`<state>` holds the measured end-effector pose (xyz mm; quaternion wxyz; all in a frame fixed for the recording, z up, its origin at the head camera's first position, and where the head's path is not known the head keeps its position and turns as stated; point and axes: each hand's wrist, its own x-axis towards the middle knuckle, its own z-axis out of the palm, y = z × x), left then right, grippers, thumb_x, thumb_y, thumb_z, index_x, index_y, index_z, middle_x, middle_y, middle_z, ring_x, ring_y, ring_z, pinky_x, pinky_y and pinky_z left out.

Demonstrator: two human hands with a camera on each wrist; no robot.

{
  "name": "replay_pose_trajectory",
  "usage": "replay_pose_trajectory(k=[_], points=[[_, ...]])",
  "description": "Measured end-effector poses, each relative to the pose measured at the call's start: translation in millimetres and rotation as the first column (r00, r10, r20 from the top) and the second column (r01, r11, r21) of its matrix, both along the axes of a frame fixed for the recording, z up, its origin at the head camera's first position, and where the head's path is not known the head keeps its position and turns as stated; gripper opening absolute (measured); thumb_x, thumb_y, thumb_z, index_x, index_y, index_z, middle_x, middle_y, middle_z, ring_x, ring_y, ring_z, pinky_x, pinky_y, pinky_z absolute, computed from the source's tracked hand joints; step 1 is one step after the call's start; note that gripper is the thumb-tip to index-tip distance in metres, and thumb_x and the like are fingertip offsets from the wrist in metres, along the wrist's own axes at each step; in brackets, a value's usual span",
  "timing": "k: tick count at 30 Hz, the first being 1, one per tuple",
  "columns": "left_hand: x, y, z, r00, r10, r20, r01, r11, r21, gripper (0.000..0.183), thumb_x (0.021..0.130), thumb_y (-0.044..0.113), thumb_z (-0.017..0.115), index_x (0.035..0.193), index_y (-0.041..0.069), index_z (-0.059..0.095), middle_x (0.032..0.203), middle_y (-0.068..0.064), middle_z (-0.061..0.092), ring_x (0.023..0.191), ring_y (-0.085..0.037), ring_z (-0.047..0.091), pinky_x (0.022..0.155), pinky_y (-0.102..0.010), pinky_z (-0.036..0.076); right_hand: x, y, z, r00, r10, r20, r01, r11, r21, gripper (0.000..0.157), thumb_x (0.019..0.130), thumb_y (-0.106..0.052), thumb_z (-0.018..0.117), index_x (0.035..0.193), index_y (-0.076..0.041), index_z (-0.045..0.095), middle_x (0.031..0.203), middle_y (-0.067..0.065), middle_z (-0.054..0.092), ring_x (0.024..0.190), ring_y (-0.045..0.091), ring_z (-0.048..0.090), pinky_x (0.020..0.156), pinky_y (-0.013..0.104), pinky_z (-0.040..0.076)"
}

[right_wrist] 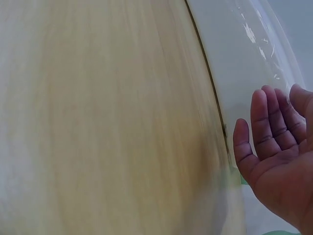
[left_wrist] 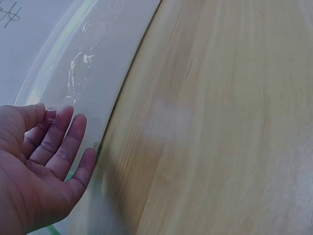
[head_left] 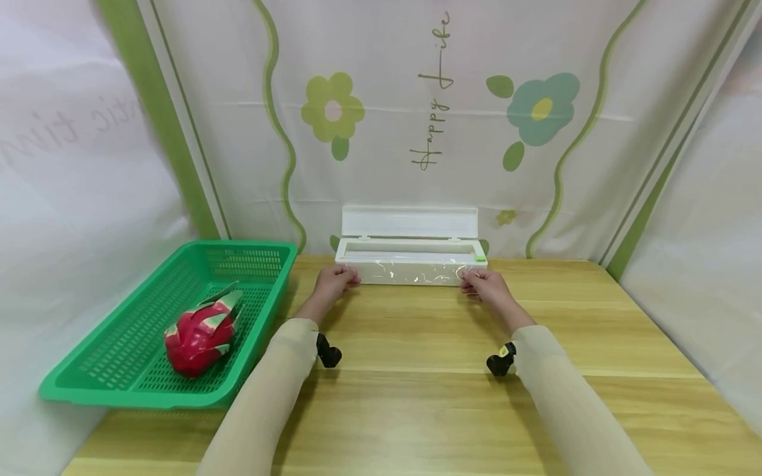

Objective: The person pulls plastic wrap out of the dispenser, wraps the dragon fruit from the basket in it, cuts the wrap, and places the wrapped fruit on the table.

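Note:
A white cling film dispenser (head_left: 409,243) sits at the back of the table, its lid (head_left: 409,221) raised. Clear cling film (head_left: 395,272) hangs down over the front face, showing as shiny wrinkles. At the front left corner, my left hand (head_left: 335,283) pinches the film's edge between thumb and index finger; the left wrist view shows the other fingers loosely spread. My right hand (head_left: 490,291) pinches the film at the front right corner, its other fingers slightly bent in the right wrist view. A small green slider (head_left: 480,258) is at the dispenser's right end.
On the left of the wooden table (head_left: 417,410) stands a green plastic basket (head_left: 143,398) holding a red dragon fruit (head_left: 199,337). A white printed curtain (head_left: 387,178) hangs right behind the dispenser, with more white cloth on both sides.

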<state>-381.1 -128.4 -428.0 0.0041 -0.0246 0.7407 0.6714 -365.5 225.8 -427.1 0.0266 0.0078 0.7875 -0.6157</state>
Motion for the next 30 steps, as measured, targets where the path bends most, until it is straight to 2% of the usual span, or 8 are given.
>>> replay_pose_trajectory(k=[4,8,14,19,25,30], points=[[1.3,-1,2.0,1.000,-0.016,0.007,0.016,1.000,0.010,0.018,0.099,0.010,0.057,0.097,-0.005,0.066,0.095,-0.014,0.070,0.092,-0.027,0.069,0.090,-0.043,0.051,0.8,2,2.3,1.000,0.004,0.005,-0.004,1.000,0.005,0.042,0.102,-0.027,0.051,0.116,0.012,0.058,0.089,0.003,0.068,0.078,0.007,0.065,0.086,0.036,0.053],[3.7,-2,3.5,0.999,-0.022,0.024,0.022,0.999,-0.031,0.022,0.100,0.016,0.056,0.100,-0.002,0.069,0.093,-0.010,0.072,0.089,-0.022,0.070,0.088,-0.043,0.051,0.3,4,4.3,1.000,0.009,0.013,-0.009,1.000,0.007,0.042,0.103,-0.027,0.050,0.118,0.011,0.058,0.090,0.002,0.069,0.079,0.007,0.065,0.080,0.029,0.054],[6.5,-3,5.2,0.999,-0.047,0.012,0.048,0.999,-0.018,0.025,0.100,0.016,0.056,0.103,-0.005,0.069,0.093,-0.011,0.073,0.093,-0.027,0.069,0.090,-0.047,0.049,-0.1,6,6.7,1.000,0.018,0.012,-0.018,0.999,-0.046,0.037,0.102,-0.024,0.051,0.112,0.010,0.060,0.084,-0.001,0.069,0.077,0.008,0.067,0.077,0.027,0.055],[7.6,-4,6.0,0.999,-0.048,0.017,0.048,0.999,0.020,0.028,0.100,0.016,0.055,0.108,-0.007,0.067,0.097,-0.014,0.072,0.098,-0.030,0.068,0.092,-0.047,0.049,3.1,8,10.1,0.999,0.034,0.019,-0.033,0.996,-0.077,0.038,0.103,-0.024,0.050,0.118,0.011,0.058,0.091,0.003,0.072,0.082,0.010,0.068,0.082,0.030,0.054],[11.0,-3,9.6,0.999,-0.034,0.015,0.033,0.998,0.059,0.030,0.101,0.016,0.054,0.111,-0.009,0.066,0.103,-0.016,0.070,0.096,-0.025,0.069,0.093,-0.047,0.048,7.0,7,16.0,0.999,0.021,0.045,-0.017,0.995,-0.101,0.042,0.103,-0.024,0.049,0.129,0.008,0.055,0.105,0.006,0.071,0.094,0.012,0.068,0.092,0.036,0.050],[14.3,-2,13.6,0.999,-0.026,0.019,0.024,0.995,0.099,0.029,0.101,0.014,0.053,0.116,-0.009,0.064,0.106,-0.017,0.070,0.093,-0.021,0.069,0.094,-0.046,0.048,9.9,5,21.7,0.997,0.006,0.074,0.004,0.992,-0.128,0.046,0.104,-0.028,0.048,0.133,0.006,0.052,0.110,0.006,0.070,0.096,0.010,0.067,0.094,0.036,0.049]])
